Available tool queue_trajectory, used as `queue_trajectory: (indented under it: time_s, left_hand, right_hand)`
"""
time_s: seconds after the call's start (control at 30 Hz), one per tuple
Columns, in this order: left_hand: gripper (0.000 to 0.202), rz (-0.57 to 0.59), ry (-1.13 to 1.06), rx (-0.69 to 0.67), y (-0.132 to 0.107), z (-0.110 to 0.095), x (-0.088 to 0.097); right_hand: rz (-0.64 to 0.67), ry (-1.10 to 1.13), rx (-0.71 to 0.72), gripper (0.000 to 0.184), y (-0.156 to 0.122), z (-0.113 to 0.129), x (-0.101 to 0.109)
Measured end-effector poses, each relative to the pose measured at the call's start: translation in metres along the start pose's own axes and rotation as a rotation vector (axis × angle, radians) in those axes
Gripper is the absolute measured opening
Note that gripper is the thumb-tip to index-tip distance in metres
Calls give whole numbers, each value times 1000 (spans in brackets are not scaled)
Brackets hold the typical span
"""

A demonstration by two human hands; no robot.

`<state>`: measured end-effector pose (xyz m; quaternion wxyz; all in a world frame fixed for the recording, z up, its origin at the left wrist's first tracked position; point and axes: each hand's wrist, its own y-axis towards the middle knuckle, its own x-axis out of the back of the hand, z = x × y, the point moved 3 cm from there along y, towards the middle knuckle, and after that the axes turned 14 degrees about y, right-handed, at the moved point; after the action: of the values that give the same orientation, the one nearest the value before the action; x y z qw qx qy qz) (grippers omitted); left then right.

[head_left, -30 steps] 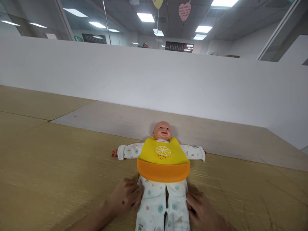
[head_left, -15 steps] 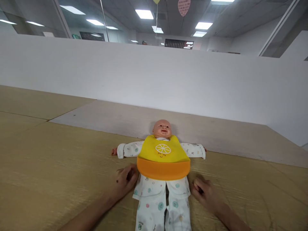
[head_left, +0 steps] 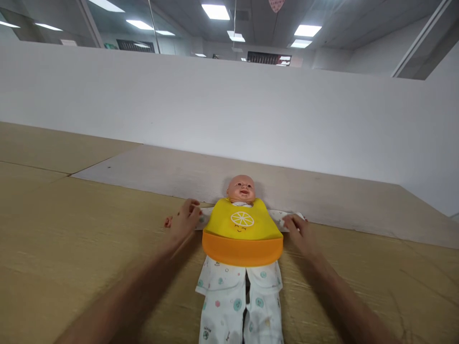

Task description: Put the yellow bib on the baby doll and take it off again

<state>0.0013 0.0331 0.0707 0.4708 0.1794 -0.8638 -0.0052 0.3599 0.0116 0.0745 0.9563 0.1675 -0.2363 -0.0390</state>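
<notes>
Shifted up from trouser legs (head_left: 233,301) to sleeves (head_left: 276,216): baby doll (head_left: 241,190) flat on tan sheeting (head_left: 71,248), long axis straight ahead; silicone bib (head_left: 242,234) over chest; left hand (head_left: 185,220) and right hand (head_left: 298,232) curled on each sleeve, equally near, firmness of hold unclear.

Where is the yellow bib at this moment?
In the head view, the yellow-and-orange silicone bib lies at centre on the chest of the baby doll, just below its head, between the person's left hand and right hand.
</notes>
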Motion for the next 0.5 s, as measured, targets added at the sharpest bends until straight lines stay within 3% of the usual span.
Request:
queue_trajectory:
  time_s: [0.07, 0.2, 0.37, 0.5]
  left_hand:
    - [21, 61, -147, 34, 27, -17, -8]
    - [30, 239, -415, 148, 62, -42, -35]
    - [39, 326, -474, 206, 72, -49, -59]
    - [31, 377, -514, 169, 75, -48, -71]
  right_hand:
    - [-39, 97, -122, 38, 33, 0, -8]
    - [18, 358, -339, 54, 81, -7, -33]
    - [79, 488, -543, 66, 102, -19, -57]
    - [108, 518, -573, 71, 106, -21, -65]
